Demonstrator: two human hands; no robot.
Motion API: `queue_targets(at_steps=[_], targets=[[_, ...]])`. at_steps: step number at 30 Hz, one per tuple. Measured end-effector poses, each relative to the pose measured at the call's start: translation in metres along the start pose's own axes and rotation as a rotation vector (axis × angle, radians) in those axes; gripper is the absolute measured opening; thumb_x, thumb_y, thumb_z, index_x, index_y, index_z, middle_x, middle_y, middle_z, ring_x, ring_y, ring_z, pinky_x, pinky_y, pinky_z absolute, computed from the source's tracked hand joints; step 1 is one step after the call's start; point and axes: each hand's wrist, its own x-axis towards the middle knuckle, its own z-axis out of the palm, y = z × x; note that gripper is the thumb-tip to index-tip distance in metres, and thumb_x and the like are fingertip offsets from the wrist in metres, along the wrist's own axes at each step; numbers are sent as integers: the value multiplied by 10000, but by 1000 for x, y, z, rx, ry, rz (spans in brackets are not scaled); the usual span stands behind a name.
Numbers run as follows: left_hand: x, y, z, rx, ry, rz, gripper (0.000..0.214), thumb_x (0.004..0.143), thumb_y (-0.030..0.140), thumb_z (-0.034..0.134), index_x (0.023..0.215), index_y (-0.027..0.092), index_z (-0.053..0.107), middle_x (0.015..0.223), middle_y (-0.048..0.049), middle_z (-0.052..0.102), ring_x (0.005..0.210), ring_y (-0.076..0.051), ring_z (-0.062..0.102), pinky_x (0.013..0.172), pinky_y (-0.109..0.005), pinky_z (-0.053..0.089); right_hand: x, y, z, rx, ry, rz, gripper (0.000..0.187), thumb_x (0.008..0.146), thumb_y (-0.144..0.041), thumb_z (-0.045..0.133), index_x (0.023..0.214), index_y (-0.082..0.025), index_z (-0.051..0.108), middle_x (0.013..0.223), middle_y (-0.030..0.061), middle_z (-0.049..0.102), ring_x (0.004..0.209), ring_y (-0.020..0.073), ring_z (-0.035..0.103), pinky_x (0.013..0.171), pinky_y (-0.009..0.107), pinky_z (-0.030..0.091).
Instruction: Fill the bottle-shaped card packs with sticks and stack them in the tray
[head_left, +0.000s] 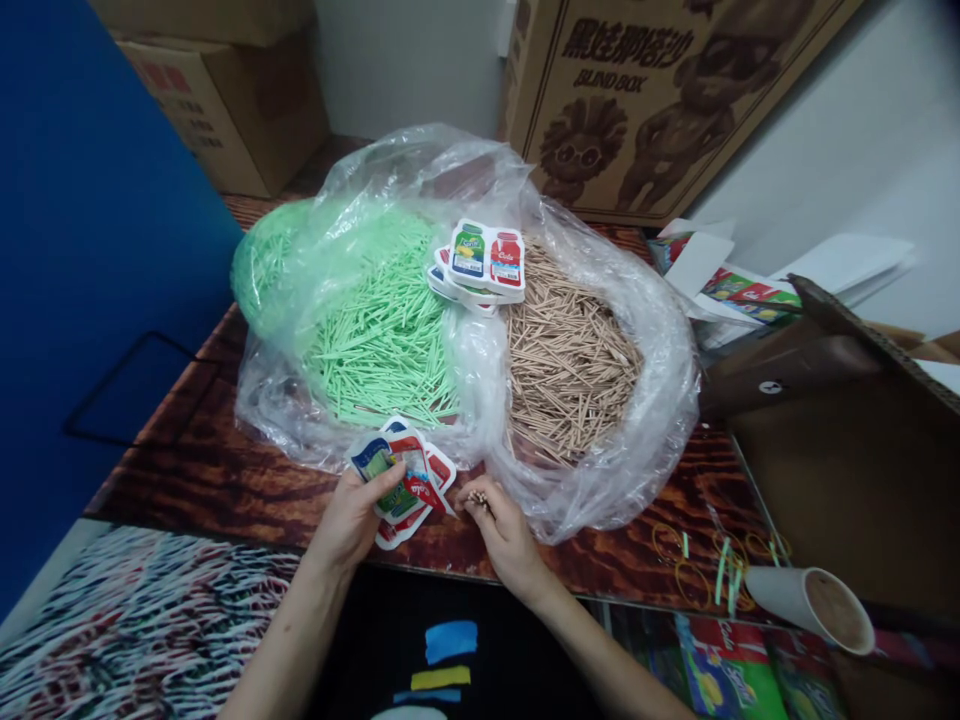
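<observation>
Fanned out in my left hand [352,510] are several printed candy packets [411,478] with Cola and Sprite pictures, gripped under the thumb. My right hand [504,530] is closed around a small bunch of brown sticks [478,498], close to the packets' right edge. Ahead of my hands lie two open clear plastic bags. The left bag holds light green sticks [382,330], the right one brown sticks [574,350]. A small stack of the same packets [480,262] rests on the plastic between the two heaps.
Yellow rubber bands [694,583] with a few green sticks lie by a tipped paper cup [814,605] at the right. An open cardboard box [840,450] stands behind them. Large cartons [660,110] line the back. At lower left is a mass of packets [135,620].
</observation>
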Motion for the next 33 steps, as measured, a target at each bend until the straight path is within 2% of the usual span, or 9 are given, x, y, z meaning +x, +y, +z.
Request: queue_targets(at_steps=[8, 10, 13, 17, 22, 28, 33], targets=[[-12, -4, 6, 138, -213, -95, 268, 578, 214, 839, 803, 134, 718, 763, -30, 735, 668, -139, 667, 657, -219, 536, 10, -4, 3, 84, -33, -59, 162, 921, -234, 438, 864, -206, 587, 843, 32, 596, 823, 176, 567, 757, 281, 435], [-10, -4, 5, 119, -177, -89, 280, 570, 235, 844, 798, 134, 714, 757, -30, 735, 659, -143, 669, 652, -227, 540, 12, -7, 2, 114, -7, -26, 166, 918, -239, 449, 849, -208, 597, 817, 27, 609, 801, 174, 581, 745, 277, 446], [-3, -2, 1, 56, -46, -37, 314, 578, 255, 839, 837, 141, 702, 759, -27, 736, 645, -153, 675, 653, -253, 548, 16, -12, -5, 159, 64, 27, 157, 914, -246, 470, 865, -205, 613, 809, 22, 635, 789, 168, 605, 732, 265, 464], [5, -2, -3, 61, 58, 23, 343, 594, 245, 829, 887, 138, 686, 796, -27, 735, 682, -162, 678, 694, -278, 549, 24, -21, -16, 163, 133, -16, 154, 903, -255, 499, 865, -201, 638, 825, 26, 672, 795, 167, 626, 725, 257, 481], [6, -13, 1, 265, 1, 80, 277, 636, 282, 796, 842, 135, 686, 779, -21, 707, 684, -159, 649, 676, -274, 530, 34, -25, -23, 98, 157, -96, 170, 910, -247, 496, 868, -201, 653, 827, 27, 680, 816, 169, 627, 744, 259, 471], [4, -15, 3, 591, -92, 287, 145, 710, 289, 727, 755, 158, 685, 771, -9, 651, 739, -150, 593, 702, -247, 491, 37, -22, -23, 58, 148, -139, 170, 916, -239, 494, 888, -206, 659, 833, 19, 665, 805, 160, 614, 754, 254, 460], [4, -12, 5, 662, -147, 329, 143, 736, 291, 695, 789, 159, 686, 778, -17, 653, 752, -164, 587, 729, -265, 478, 39, -26, -23, 40, 133, -169, 185, 919, -240, 486, 896, -206, 666, 849, 28, 668, 807, 165, 619, 750, 257, 465]])
